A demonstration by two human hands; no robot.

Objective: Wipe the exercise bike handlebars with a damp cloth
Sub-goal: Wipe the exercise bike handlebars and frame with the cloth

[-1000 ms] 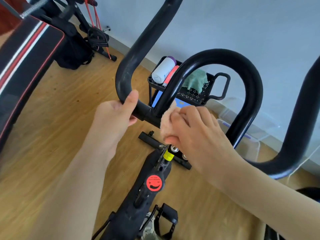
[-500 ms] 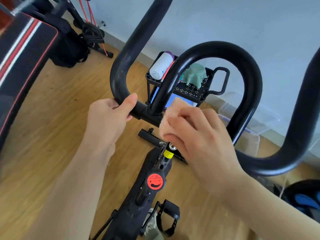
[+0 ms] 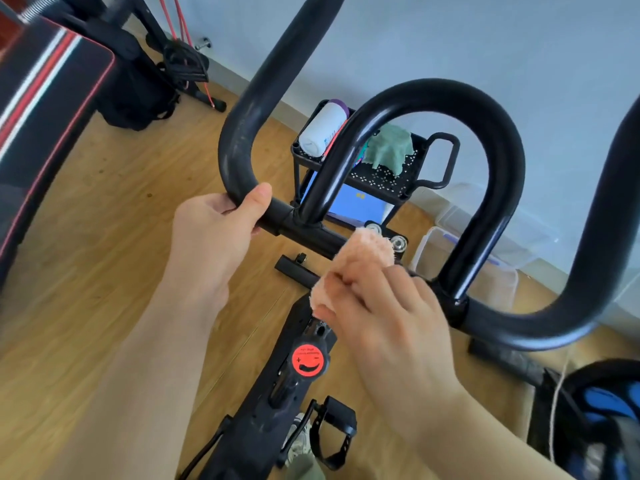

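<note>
Now my left hand [image 3: 211, 237] grips the curved black tubular handlebars [image 3: 239, 150], while my right hand [image 3: 384, 317] presses a bunched peach terry cloth [image 3: 360, 258] onto their crossbar.

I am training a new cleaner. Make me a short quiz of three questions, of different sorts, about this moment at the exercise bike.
1. True or false: the left hand grips the black tubular handlebar at its left bend.
2. Which cloth does the right hand press on the black horizontal crossbar?
A. the peach fluffy cloth
B. the green crumpled cloth on the black perforated cart shelf
3. Fill in: the round red knob sits on the bike's black ____ , below the handlebar.

Key: 1 true; 2 A; 3 frame.
</note>
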